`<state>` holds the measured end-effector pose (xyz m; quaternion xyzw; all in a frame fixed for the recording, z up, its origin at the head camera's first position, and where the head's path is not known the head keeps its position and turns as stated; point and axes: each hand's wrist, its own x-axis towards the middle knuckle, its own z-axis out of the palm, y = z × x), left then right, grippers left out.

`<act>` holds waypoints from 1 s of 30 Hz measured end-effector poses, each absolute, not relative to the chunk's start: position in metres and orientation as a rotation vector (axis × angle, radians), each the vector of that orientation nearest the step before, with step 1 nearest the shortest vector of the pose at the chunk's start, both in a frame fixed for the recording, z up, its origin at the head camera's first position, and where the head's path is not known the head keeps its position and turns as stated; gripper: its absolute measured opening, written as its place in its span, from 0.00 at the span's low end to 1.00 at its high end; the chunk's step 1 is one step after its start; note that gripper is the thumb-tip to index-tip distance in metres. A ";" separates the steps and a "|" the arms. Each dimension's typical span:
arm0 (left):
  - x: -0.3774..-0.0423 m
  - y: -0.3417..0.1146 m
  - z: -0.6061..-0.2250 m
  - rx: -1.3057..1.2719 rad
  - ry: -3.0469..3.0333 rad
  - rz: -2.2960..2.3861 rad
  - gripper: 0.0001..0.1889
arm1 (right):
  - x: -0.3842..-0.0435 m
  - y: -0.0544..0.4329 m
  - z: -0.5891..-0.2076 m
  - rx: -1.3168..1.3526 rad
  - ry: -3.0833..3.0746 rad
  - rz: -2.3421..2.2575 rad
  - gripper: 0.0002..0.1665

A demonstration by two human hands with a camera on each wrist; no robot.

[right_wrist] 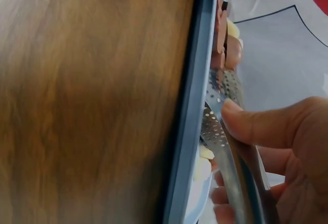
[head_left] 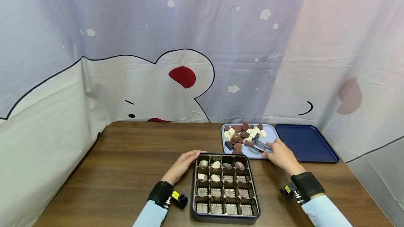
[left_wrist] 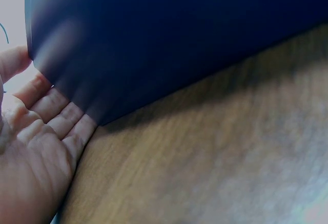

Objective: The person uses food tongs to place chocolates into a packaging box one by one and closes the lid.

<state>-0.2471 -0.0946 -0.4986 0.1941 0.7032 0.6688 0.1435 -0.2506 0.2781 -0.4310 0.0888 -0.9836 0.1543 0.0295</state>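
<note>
Metal tongs (head_left: 260,145) with perforated ends are held in my right hand (head_left: 282,157), thumb along one arm in the right wrist view. Their tips meet a brown chocolate (head_left: 249,143) on the light blue tray (head_left: 270,131); I cannot tell whether they pinch it. Several white, brown and dark chocolates (head_left: 236,138) lie piled there. My left hand (head_left: 181,166) rests at the far left corner of a dark box (head_left: 225,219), fingers straight against its side in the left wrist view. White, grey and pinkish chocolates (head_left: 239,165) fill the far row of its divided insert; two white ones sit in the second.
A dark blue tray (head_left: 305,143) lies right of the light blue one, close beside it. Both stand at the far edge of the wooden table (head_left: 135,164), near a printed curtain (head_left: 142,90). The nearer two rows of the box hold bare compartments.
</note>
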 end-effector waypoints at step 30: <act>-0.244 -0.093 -0.495 0.519 2.021 1.930 0.22 | -0.195 0.243 -0.375 0.466 -2.814 0.616 0.26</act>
